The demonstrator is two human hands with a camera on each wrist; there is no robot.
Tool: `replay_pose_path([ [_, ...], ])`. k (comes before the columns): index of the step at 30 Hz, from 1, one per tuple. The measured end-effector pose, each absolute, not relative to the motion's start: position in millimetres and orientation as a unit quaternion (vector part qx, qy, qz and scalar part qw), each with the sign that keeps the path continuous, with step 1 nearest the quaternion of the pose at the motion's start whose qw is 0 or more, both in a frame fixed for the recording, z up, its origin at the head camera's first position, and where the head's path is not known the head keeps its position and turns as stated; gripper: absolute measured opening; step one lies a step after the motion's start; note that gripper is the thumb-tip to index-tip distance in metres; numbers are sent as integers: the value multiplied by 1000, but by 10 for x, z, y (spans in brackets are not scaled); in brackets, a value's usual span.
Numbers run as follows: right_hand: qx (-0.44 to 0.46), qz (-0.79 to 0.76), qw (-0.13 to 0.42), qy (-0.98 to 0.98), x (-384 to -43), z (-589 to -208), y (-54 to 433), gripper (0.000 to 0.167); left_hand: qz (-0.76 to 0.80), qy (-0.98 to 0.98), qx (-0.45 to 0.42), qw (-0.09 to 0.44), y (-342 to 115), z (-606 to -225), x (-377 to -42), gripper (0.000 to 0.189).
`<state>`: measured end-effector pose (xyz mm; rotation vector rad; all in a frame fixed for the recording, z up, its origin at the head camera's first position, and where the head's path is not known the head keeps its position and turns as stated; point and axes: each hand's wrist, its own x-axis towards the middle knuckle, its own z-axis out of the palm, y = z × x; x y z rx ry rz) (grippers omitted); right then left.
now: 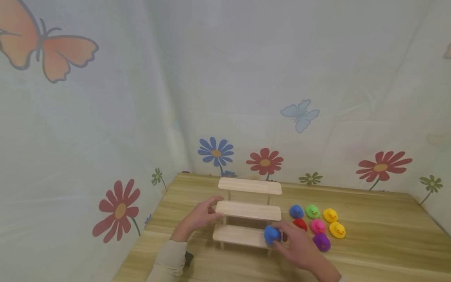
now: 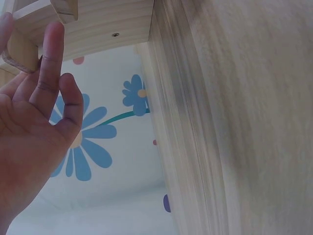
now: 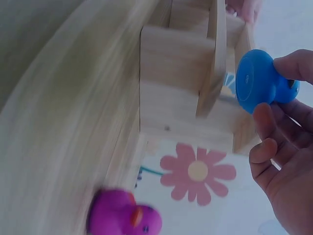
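Observation:
A three-tier wooden stand [image 1: 248,210] is on the table. My left hand [image 1: 202,215] grips the left end of its middle tier, thumb in front and a finger behind. From the left wrist view, the other fingers of the left hand [image 2: 41,117] reach beside the boards. My right hand [image 1: 299,244] pinches a blue rubber duck [image 1: 272,235] between thumb and fingers. In the head view this duck overlaps the right end of the lowest tier. The right wrist view shows the blue duck [image 3: 257,81] tipped, its flat base facing the stand.
Right of the stand several rubber ducks sit grouped: blue [image 1: 296,211], green [image 1: 312,211], red [image 1: 300,224], pink [image 1: 318,226], purple [image 1: 322,242] and two yellow, one at the back [image 1: 330,215]. A flower-printed curtain [image 1: 239,98] rises behind the wooden table [image 1: 380,235].

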<state>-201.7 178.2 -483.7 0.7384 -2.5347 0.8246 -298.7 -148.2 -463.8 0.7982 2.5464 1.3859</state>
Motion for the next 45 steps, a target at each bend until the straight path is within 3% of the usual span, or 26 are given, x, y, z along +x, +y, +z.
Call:
replay_pose_path([
  [6, 256, 302, 214, -893, -2024, -4859, 2002, 43, 455, 850, 257, 63, -1508, -4821, -3109, 56],
  [20, 251, 275, 278, -885, -2044, -4894, 2461, 49, 457, 849, 257, 67, -1514, -4848, -3131, 53],
  [38, 204, 267, 238, -911, -2029, -4965, 2886, 57, 465, 844, 259, 72, -1519, -4849, -3131, 55],
  [45, 169, 253, 210, -929, -2022, -4947, 2999, 42, 467, 841, 261, 72, -1519, -4849, -3129, 55],
])
